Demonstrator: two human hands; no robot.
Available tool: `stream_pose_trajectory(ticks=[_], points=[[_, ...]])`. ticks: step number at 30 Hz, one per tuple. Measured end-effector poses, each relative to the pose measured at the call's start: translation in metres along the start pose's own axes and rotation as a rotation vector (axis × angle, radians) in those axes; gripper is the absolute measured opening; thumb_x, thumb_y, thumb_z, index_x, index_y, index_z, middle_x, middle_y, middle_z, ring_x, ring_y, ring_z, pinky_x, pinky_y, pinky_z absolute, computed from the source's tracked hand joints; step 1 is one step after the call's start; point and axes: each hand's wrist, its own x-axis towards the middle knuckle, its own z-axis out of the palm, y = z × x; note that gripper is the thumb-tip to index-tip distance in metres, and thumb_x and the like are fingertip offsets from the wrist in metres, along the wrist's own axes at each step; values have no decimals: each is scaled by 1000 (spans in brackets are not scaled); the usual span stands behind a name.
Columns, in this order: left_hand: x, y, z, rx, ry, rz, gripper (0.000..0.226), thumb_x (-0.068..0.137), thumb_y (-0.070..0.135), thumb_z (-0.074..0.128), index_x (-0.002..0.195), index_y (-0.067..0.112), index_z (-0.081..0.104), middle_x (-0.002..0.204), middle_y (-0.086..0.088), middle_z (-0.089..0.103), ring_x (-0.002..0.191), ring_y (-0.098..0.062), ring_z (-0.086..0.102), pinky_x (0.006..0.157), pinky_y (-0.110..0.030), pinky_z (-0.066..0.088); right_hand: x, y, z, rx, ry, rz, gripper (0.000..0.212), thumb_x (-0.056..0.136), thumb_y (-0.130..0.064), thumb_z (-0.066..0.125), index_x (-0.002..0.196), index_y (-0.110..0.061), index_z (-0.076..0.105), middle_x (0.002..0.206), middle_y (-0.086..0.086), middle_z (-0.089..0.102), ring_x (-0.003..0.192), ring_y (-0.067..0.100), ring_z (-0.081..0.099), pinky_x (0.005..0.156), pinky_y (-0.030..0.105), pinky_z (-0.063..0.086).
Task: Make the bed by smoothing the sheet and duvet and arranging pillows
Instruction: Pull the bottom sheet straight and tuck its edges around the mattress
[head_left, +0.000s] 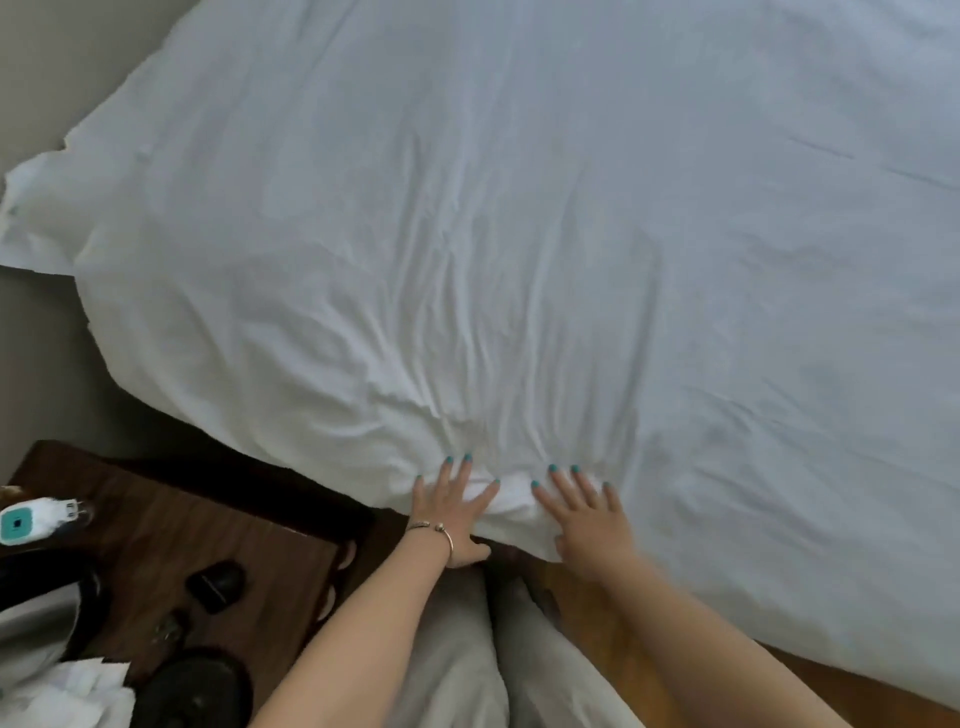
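Fingers spread and straight, both hands press flat on the white duvet (519, 234) at its near edge, low in the frame's centre; the left hand (451, 512), bracelet (434, 532) at the wrist, lies just beside the right hand (584, 517); wrinkles fan upward from them; the duvet fills most of the frame; a dark wooden nightstand (171, 530) sits lower left; wood floor (623, 639) shows below.

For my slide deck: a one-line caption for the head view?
Both hands, left and right, press flat on the wrinkled white duvet at the bed's edge.
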Motion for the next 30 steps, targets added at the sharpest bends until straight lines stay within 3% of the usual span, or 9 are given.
stream_pose_trajectory(ticks=[2,5,7,12,16,21,24,27,30], points=[[-12,3,1,-87,-82,44,83,86,58,48,149,46,-4,158,1,-25,147,-26,-16,117,-54,8,-18,3,9,66,-107,77,74,96,-25,42,152,-41,-4,160,-10,-18,149,21,-11,118,50,11],[-26,6,0,-306,-202,59,64,92,47,48,151,36,23,162,4,-4,148,-23,12,116,-38,26,-47,-3,16,319,-231,190,68,99,-28,41,154,-38,3,161,-9,-17,149,21,-9,118,47,18],[-33,12,4,-416,-159,7,56,95,44,46,148,28,34,158,0,17,140,-23,31,111,-35,34,-61,-6,25,551,-216,279,68,98,-29,45,154,-36,7,162,-6,-14,150,23,-5,119,43,17],[-34,52,26,-306,85,4,60,96,40,48,148,30,20,145,-7,32,127,-27,44,99,-42,46,-83,2,54,1035,223,691,78,91,-27,61,150,-40,12,158,8,8,143,34,20,108,45,33],[-21,105,53,-716,65,-28,73,94,37,56,151,29,11,152,-12,26,134,-30,39,111,-41,36,-94,30,81,1353,464,902,81,87,-28,69,148,-36,16,151,18,20,129,37,40,91,38,42],[3,176,56,-1212,349,-110,85,87,22,69,150,28,12,150,-12,13,131,-25,33,102,-26,30,-88,79,117,783,423,719,91,79,-42,74,145,-49,12,156,5,-1,137,37,24,87,46,51],[25,204,41,-1471,560,-314,62,85,15,71,135,21,35,141,-11,28,111,-19,40,87,-20,35,-73,108,124,508,404,691,62,87,-32,67,139,-38,34,148,10,24,122,35,39,75,38,51],[32,203,38,-1375,702,-444,31,88,14,67,108,24,45,121,-4,52,107,-27,54,85,-30,46,-66,134,125,367,535,469,15,91,-14,60,105,-16,61,103,6,60,95,28,57,58,32,43],[6,204,43,-1198,756,-430,14,93,12,59,104,17,51,94,-1,55,84,-19,54,70,-22,45,-82,144,124,373,511,328,8,86,-5,61,90,-11,64,83,2,61,78,19,54,57,28,34]])
